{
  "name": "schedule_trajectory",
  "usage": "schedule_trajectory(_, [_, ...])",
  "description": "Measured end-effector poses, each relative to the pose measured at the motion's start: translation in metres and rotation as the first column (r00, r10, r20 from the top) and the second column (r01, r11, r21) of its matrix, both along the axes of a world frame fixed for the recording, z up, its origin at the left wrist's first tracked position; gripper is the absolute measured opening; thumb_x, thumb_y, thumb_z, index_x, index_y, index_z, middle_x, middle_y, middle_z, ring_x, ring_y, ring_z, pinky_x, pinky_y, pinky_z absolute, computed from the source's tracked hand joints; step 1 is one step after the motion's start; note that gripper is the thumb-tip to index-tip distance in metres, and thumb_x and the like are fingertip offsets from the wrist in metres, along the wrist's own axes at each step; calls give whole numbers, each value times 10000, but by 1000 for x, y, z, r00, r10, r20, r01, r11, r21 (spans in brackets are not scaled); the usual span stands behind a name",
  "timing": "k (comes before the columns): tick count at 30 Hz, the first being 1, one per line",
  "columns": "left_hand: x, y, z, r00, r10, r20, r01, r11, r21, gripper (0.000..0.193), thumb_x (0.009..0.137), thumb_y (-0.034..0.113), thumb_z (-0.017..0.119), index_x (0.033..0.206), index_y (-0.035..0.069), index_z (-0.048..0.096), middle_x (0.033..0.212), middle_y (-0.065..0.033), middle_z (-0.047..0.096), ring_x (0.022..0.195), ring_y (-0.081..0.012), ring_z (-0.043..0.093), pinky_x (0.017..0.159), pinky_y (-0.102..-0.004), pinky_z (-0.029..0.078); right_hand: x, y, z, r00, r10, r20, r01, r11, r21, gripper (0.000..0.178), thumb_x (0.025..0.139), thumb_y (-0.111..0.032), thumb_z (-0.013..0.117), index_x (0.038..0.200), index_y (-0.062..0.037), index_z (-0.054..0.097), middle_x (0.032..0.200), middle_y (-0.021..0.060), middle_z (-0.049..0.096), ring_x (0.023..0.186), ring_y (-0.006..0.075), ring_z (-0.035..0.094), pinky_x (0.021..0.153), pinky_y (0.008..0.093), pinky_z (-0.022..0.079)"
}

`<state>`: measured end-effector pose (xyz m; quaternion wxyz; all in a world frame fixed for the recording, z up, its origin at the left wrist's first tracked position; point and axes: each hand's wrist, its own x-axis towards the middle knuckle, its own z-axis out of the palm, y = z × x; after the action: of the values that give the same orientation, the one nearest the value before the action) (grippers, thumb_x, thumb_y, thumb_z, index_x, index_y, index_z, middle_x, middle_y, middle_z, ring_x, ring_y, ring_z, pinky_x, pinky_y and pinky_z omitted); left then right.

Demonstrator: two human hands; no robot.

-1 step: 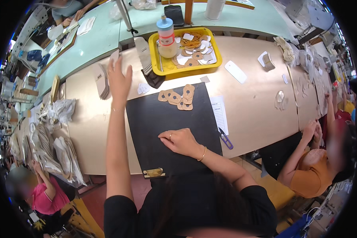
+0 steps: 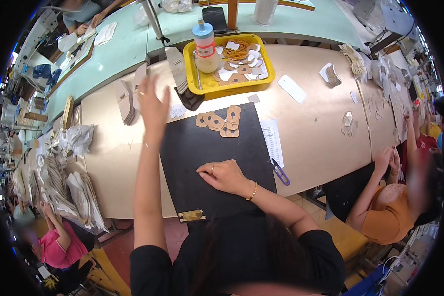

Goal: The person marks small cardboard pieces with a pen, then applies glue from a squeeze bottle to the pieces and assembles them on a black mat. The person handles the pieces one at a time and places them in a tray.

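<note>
My left hand (image 2: 154, 106) is raised over the table with its fingers spread and nothing visible in it. Just beyond it lie stacks of beige strap-shaped pieces (image 2: 127, 104). My right hand (image 2: 226, 177) rests on the black board (image 2: 192, 153), its fingers pressed together; whatever they may hold is hidden. Farther up the board sits a loose cluster of tan rounded pieces (image 2: 217, 121), each with a dark spot. Small white bits (image 2: 178, 110) lie beside the board's far left corner.
A yellow tray (image 2: 196, 89) holds a blue-capped bottle (image 2: 205, 47), rubber bands and cut pieces. Purple-handled thread snips (image 2: 281, 174) and a printed sheet (image 2: 272, 140) lie right of the board. A white card (image 2: 292, 89) is farther right. Co-workers sit at both sides.
My left hand has moved a little to the right and nearer, away from the beige stacks. The right hand stays in place.
</note>
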<state>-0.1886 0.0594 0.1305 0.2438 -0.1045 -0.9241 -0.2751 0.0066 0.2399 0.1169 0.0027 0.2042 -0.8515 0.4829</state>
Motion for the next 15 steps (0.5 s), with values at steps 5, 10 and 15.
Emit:
schedule_trajectory(5, [100,68,-7,943,-300,144,310,950,-47,587,799,267,705,1318,94,491,1419,-217,317,1300,-392,331,1063,-478,279,0,27,28,949,152,275,-60,946,-319,118,829,-156,675,883,-51,685,715,69,663,558,127,595,540,261,469])
schedule_trajectory(10, [125,95,-20,932,-248,263,290,947,-137,720,797,346,704,1396,114,379,1461,-235,242,1325,-404,282,1070,-528,227,-37,81,47,947,-166,273,248,922,-298,98,845,-96,653,860,-3,677,722,48,656,631,66,574,591,234,471])
schedule_trajectory(15, [130,101,-29,885,-432,171,439,898,-1,771,759,305,749,1405,141,363,1453,-247,254,1338,-407,277,1076,-485,286,-128,130,40,905,-423,-39,424,905,34,187,825,-140,656,964,-15,674,891,106,656,753,195,640,676,291,503])
